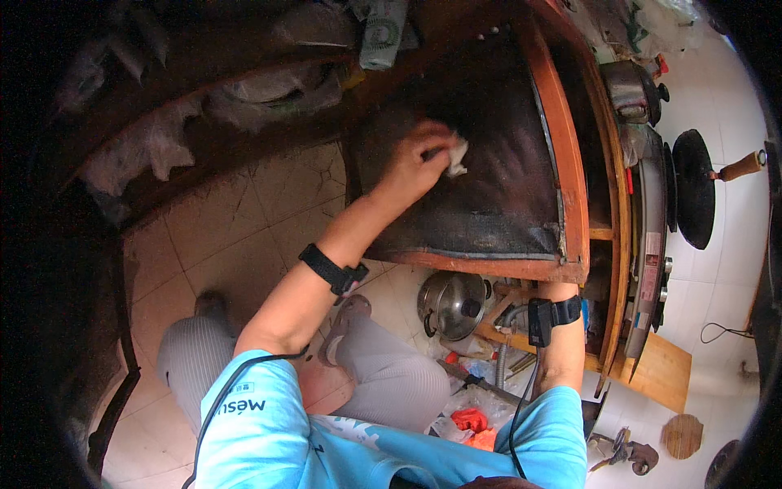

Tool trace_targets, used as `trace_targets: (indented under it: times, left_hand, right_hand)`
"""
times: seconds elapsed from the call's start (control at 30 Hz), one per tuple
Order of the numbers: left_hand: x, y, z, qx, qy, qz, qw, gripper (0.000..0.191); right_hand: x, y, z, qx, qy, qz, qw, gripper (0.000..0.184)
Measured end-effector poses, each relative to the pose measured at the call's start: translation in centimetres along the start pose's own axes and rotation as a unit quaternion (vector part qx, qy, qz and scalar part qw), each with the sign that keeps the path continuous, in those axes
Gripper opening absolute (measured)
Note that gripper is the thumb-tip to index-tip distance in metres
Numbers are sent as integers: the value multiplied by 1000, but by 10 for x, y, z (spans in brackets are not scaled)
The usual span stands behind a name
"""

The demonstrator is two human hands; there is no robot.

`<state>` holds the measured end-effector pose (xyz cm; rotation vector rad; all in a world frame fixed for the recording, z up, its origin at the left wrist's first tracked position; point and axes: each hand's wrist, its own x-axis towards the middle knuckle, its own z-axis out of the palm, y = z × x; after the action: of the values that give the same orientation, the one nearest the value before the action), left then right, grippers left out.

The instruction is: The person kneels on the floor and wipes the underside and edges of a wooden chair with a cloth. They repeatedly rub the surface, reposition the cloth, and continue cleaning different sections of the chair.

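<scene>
My left hand pinches a crumpled white cloth or tissue against a dark mesh-like panel. An orange-brown wooden frame borders this panel, like that of a cabinet door. My right forearm passes behind the frame's near corner. Through the dark panel shows a faint, finger-like shape, seemingly my right hand; what it holds, if anything, is hidden. Along the panel's inner edge the strip looks worn and frayed.
A lidded steel pot stands on the tiled floor below the panel. To the right is a gas stove with another pot and a black wok. Plastic bags fill a dark shelf at left. Red bags lie near my knee.
</scene>
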<state>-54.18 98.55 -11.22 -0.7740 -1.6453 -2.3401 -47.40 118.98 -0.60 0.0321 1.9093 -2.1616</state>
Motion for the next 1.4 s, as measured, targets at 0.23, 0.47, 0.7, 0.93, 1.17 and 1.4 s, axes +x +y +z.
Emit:
trace_targets:
  times: [0.23,0.47,0.7,0.93,1.17,1.4]
  left_hand:
    - [58,43,40,5,41,179,983,30]
    - [20,-13,20,-27,-65,37,997,29]
    - [105,-2,10,-11,84,141,986,26]
    - [101,-66,-10,168,-1,243,955,27]
    - [30,-100,-41,92,9,27,995,25]
    - [127,-45,-7,129,118,232,957,29]
  right_hand:
    - [0,1,-1,-5,13,14,1000,69]
    - [10,3,-2,-8,14,23,1000,65]
    - [13,6,-4,-17,20,27,999,61]
    - [15,14,2,-252,32,12,967,57]
    - [15,10,0,80,10,66,995,57]
    - [19,14,-9,-242,-31,67,968,57]
